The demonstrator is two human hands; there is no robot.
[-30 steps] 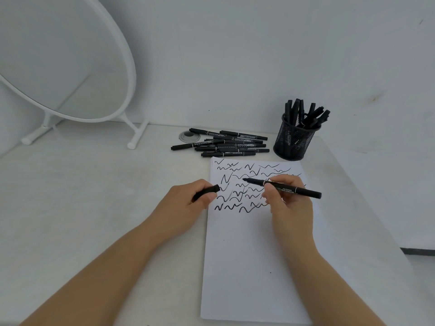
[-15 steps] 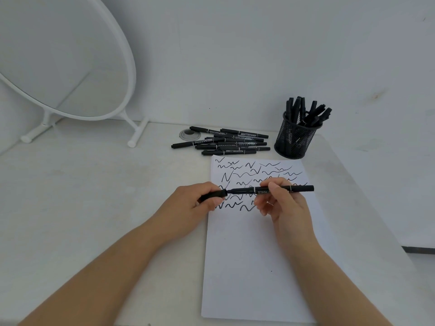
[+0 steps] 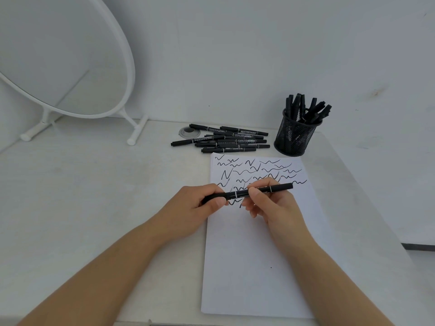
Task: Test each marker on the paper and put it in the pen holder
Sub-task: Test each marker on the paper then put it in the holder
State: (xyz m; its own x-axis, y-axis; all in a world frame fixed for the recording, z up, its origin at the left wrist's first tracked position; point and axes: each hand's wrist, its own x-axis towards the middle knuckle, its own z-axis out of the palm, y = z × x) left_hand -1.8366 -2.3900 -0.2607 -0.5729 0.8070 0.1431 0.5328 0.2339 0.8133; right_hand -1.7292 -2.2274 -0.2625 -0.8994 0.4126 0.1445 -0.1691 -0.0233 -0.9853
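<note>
Several markers (image 3: pixel 306 109) already stand in the pen holder (image 3: pixel 294 137), and a pile of markers (image 3: pixel 226 140) lies just left of it, judged untested. Above the scribbled paper (image 3: pixel 254 267), in front of the pen holder, the left hand (image 3: pixel 195 212) grips the cap end of the marker in hand (image 3: pixel 259 190) and the right hand (image 3: pixel 273 205) pinches its barrel; capping looks complete, placement not yet done.

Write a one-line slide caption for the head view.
Both hands, left hand and right hand, hold a black marker over scribbled paper, with the pen holder behind.
</note>
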